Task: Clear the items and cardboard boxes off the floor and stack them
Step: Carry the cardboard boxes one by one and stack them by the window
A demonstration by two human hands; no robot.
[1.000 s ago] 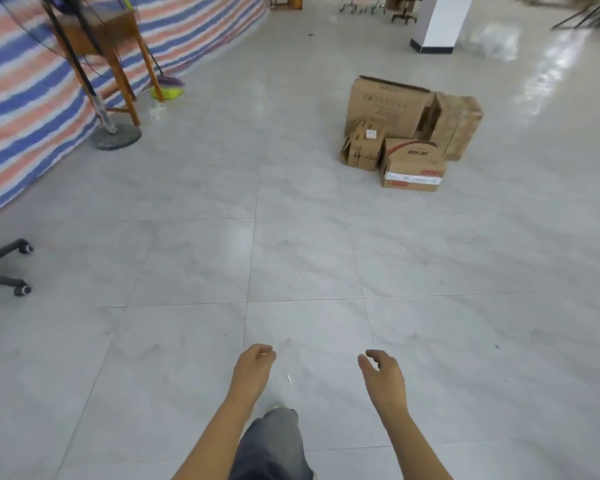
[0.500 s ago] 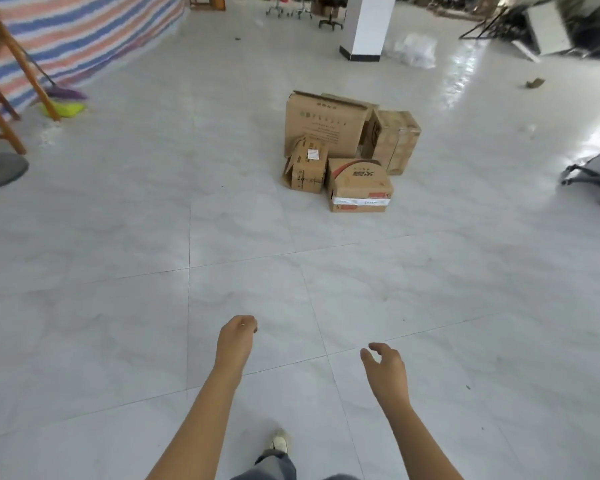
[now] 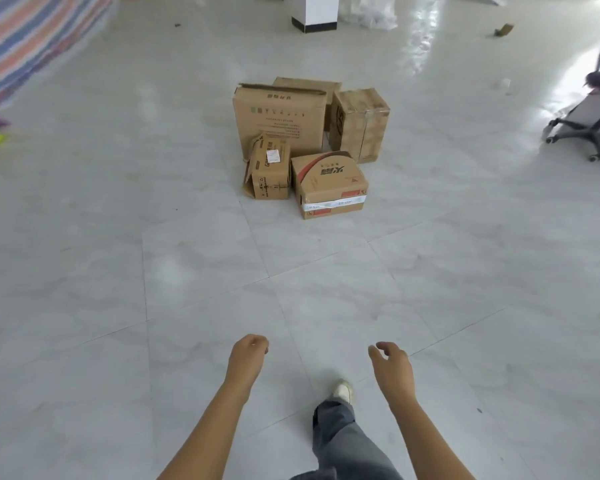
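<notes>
Our left hand (image 3: 248, 355) hangs in front of us with its fingers loosely curled under, holding nothing. Our right hand (image 3: 392, 363) is just as empty, fingers relaxed and thumb apart. One shoe (image 3: 343, 391) is planted between them on the floor (image 3: 187, 271).

The boxes sit in a tight cluster well ahead of us, none of them stacked yet. The small box (image 3: 271, 174) and the red box (image 3: 329, 183) stand in front, side by side. The big box (image 3: 278, 123) and the taped box (image 3: 359, 124) are behind them, with another box (image 3: 309, 85) partly hidden at the back.

We see several ways this could go wrong:
- The tiles are glossy and throw glare, so a hurried step with a load in our arms could slip.
- The small box has a flap hanging open on its left side. If we grab it there, the flap may tear or the contents may spill.
- The big box's top looks unsealed, so anything heavy set on it may sag inward and tilt the stack.
- We cannot judge any box's weight from here, and a one-handed lift could drop one.
- A small box at the bottom would make the pile tip.
- The chair (image 3: 593, 123) on the right could snag us if we carry that way.
</notes>
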